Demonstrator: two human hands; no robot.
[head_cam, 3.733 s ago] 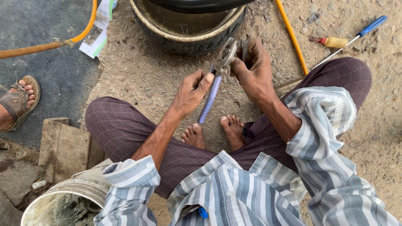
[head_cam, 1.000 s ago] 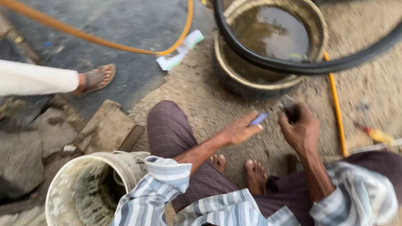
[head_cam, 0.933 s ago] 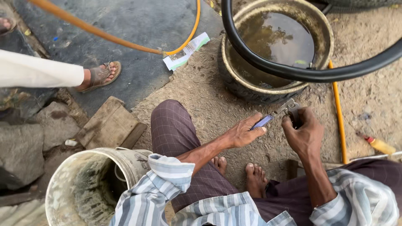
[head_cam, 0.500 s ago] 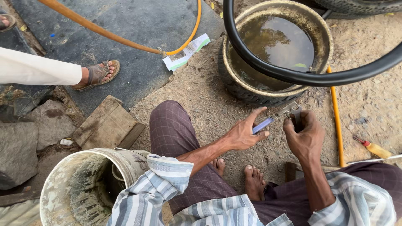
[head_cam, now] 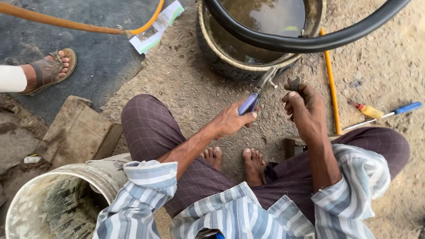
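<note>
From the head view, the person squats on sandy ground, the left hand (head_cam: pixel 232 120) wrapped around the blue handle of a pair of pliers (head_cam: pixel 256 95). The right hand (head_cam: pixel 305 108) is curled around a small spanner (head_cam: pixel 293 82), just beside the pliers' tip. Both tools hover near a water-filled basin (head_cam: pixel 212 48), across which a black rubber tube (head_cam: pixel 283 42) lies.

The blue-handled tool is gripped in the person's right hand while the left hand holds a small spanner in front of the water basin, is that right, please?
Not quite: the hands are swapped. In the head view the left hand grips the blue-handled tool, and the right hand holds the small spanner. Both are indeed in front of the water basin.
</note>
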